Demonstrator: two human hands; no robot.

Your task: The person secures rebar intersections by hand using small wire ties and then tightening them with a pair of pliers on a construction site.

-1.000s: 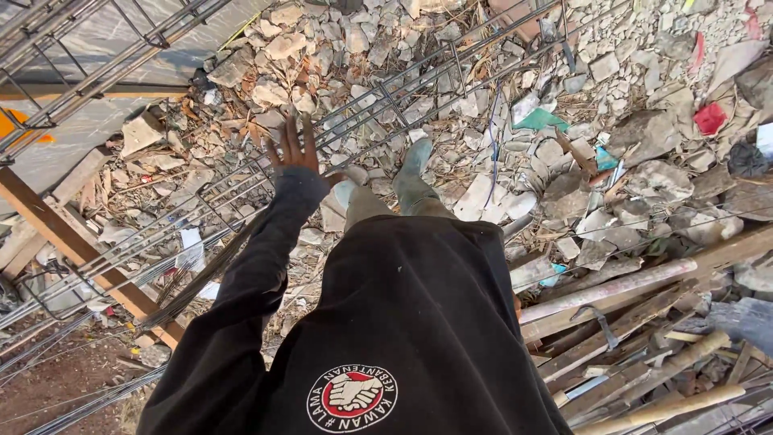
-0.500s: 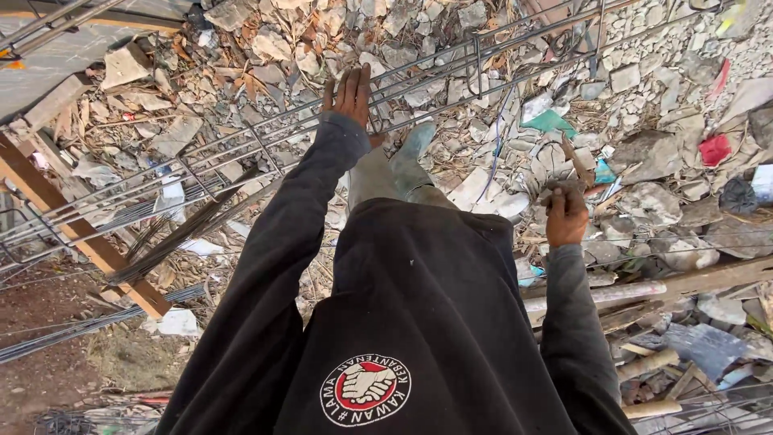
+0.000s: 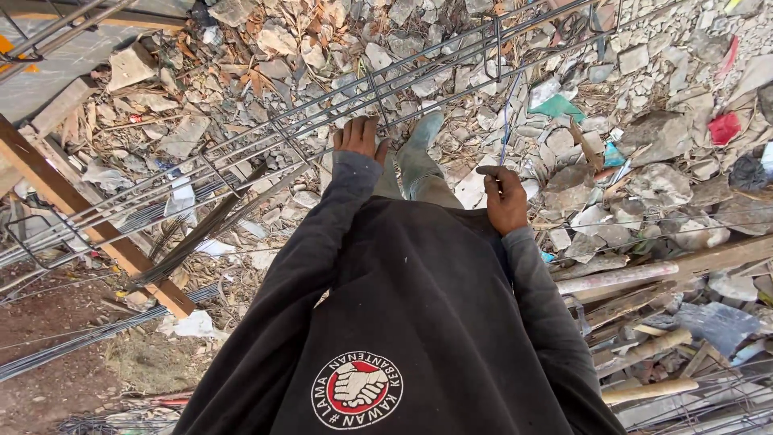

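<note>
Left hand (image 3: 360, 135) is clamped over the rebar cage (image 3: 386, 84), which slants across the rubble (image 3: 636, 177). Right hand (image 3: 506, 197) pinches what looks like thin tie wire (image 3: 509, 113). Wooden beam (image 3: 88, 229) sits left.

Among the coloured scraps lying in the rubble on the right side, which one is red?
The red scrap near the right edge, well beyond the right hand. The teal scrap lies closer to the rebar cage.
</note>
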